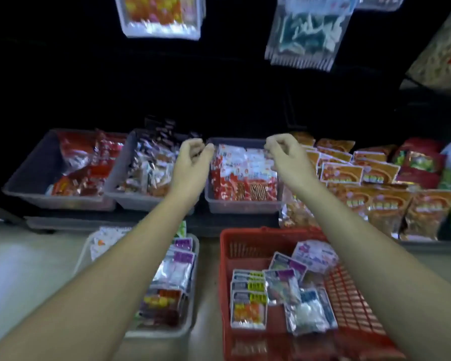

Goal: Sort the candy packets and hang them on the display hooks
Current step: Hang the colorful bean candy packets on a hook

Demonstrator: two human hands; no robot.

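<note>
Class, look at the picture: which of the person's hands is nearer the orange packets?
Right. The right hand hovers just left of the orange packets; the left hand is farther left, beyond the middle tray.

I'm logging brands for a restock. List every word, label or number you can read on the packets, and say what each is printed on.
No text can be read: the whole picture is blurred.
Basket packets: yellow and purple label bands, print unreadable.
Orange packets: white-framed label, unreadable.
Red-and-white packets: print too blurred.
Hanging packets: nothing legible.
</note>
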